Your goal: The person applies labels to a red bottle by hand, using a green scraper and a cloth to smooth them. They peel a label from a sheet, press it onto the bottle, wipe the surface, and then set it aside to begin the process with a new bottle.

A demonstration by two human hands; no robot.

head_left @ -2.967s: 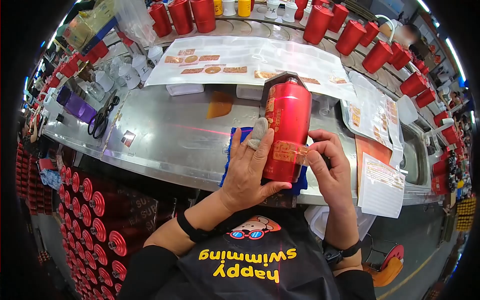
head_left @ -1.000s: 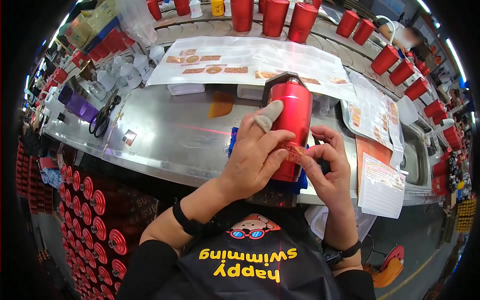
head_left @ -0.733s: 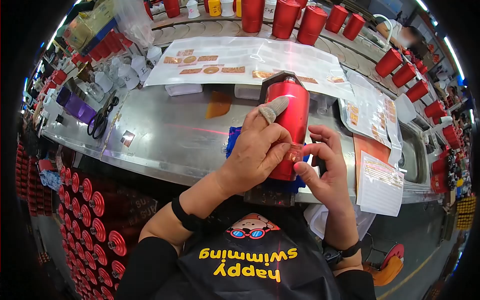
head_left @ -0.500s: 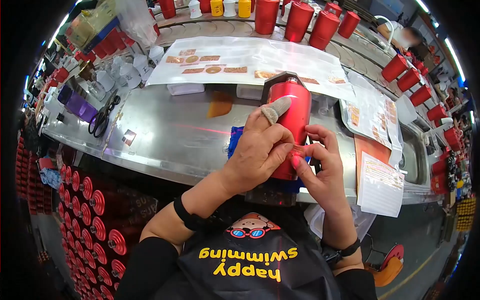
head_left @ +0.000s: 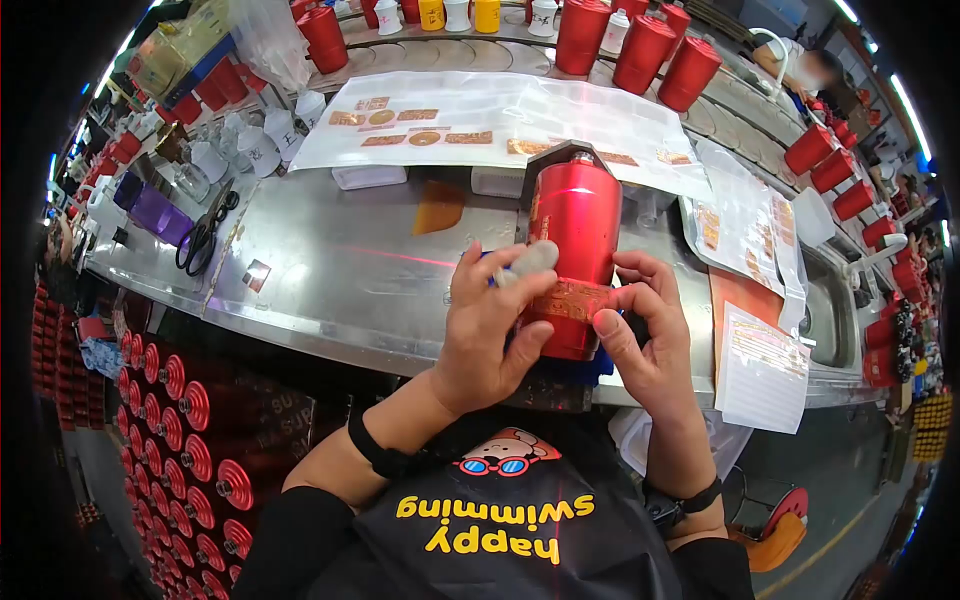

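- Bottle (head_left: 574, 225): glossy red metal, lying on its side in a dark jig on the steel bench, base toward the person.
- Label (head_left: 572, 299): gold-patterned band wrapped round the bottle near its base.

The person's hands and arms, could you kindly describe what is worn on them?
Both hands are bare. The left hand has a grey knitted finger cot on its index finger and a black band at the wrist. The right hand has pink-painted nails and a black wristwatch. Black sleeves are pushed up the forearms.
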